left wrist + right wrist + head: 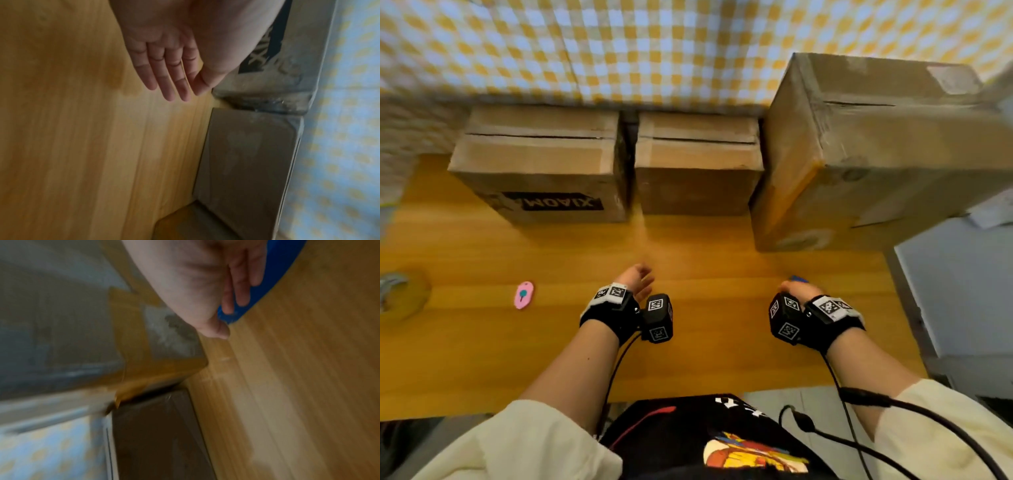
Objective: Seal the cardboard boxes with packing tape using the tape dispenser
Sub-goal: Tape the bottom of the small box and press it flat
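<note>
At the frame's far left edge a tape roll (pixel 400 296) lies on the tabletop (pixel 551 342), nearest the empty, straight-fingered left hand (pixel 635 281), while the three cardboard boxes (pixel 698 164) sit above and the right hand's (pixel 796 291) grip curls round something blue (pixel 265 288).

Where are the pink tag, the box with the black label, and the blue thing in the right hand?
pink tag (pixel 524 294): head view, its middle.
box with the black label (pixel 541 154): head view, top flap.
blue thing (pixel 273 272): right wrist view, blue surface beside the fingers.
</note>
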